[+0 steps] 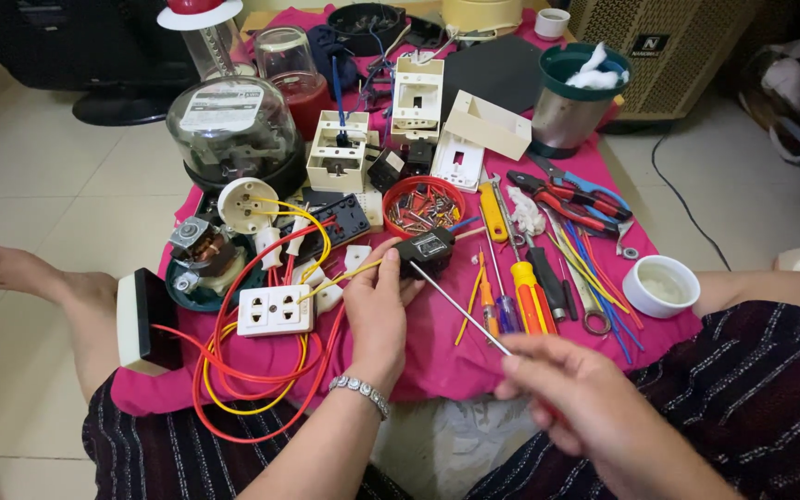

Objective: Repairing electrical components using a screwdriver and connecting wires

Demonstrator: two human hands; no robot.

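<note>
Head camera is looking down over a pink cloth (437, 361) spread on the floor, and the red bowl of screws (421, 206) is sitting near its middle, so let's place everything from there. Just below that bowl, the left hand (377, 310) is pinching a small black electrical part (426, 250) between thumb and fingers, fingers closed narrowly around it, with a yellow wire (344, 276) running off its left end. Lower right of the bowl, the right hand (581, 407) is wrapping its fingers tight around a screwdriver (460, 304), handle hidden inside the fist, and the thin metal shaft is slanting up so its tip is touching the black part.

Left of the bowl, a white double socket (275, 310) is lying among loops of red wire (233, 370) and more yellow wire, crowding the space beside the left wrist. Further upper left, a glass-domed meter (233, 125) is standing. Right of the bowl, red-handled pliers (571, 202) and a row of spare screwdrivers (520, 292) are lying just beside the working tool's shaft. A small white cup (661, 285) is resting at the cloth's right edge, and a green-rimmed metal pot (571, 102) is standing upper right of the bowl.
</note>
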